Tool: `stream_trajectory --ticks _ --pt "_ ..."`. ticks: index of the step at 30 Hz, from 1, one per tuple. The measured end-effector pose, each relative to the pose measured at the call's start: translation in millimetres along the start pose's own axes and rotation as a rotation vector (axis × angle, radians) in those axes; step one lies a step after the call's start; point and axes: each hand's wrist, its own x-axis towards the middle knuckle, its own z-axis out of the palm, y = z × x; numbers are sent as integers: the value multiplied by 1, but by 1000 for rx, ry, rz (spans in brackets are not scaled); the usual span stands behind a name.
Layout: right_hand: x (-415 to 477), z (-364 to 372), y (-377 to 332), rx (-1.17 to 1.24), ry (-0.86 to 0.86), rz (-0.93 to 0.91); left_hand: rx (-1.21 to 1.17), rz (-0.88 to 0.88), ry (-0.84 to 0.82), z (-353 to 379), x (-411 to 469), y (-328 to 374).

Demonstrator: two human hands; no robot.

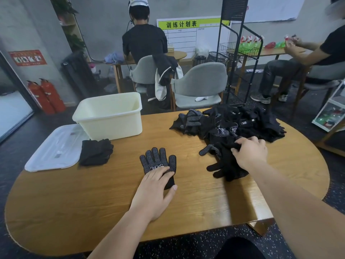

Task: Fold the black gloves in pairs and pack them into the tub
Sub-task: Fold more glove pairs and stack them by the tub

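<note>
Nearest us, our left hand (156, 186) lay flat with its fingers straight, pressing down on the cuff end of a single glove (158, 159) that was spread dotted side up on the wooden surface (93, 193), its fingers pointing away from us. To the right and a little farther out, our right hand (249, 152) reached into the near edge of the pile (233, 128) of loose black gloves, its fingers curled and pinching black fabric there; which glove it held we could not tell. The pile sprawled from that hand back to the far right of the surface. Over on the left, a folded pair (96, 152) sat on the surface just beside a clear lid (54, 148) that lay flat. Behind both stood the cream tub (110, 116), upright and open, and we saw no gloves inside it. Beyond the surface stood a grey chair (199, 85), and a person (144, 40) sat with their back to us.
</note>
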Motion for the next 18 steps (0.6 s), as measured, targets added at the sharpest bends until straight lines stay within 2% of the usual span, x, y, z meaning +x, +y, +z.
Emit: stream_trajectory --ticks 5,8,11,16,18 --pt "-13 -28 -6 220 140 -141 -3 -5 10 -1 0 1" --pt "-21 -52 -21 408 100 -212 -8 -19 29 -1 -1 1" --pt "-28 -77 -40 526 3 -272 -11 -61 52 -1 -4 1" --pt "-42 -103 -70 811 -304 -335 4 -115 81 0 -7 3" --pt "-42 -102 -79 820 -339 -370 18 -136 100 0 -8 3"
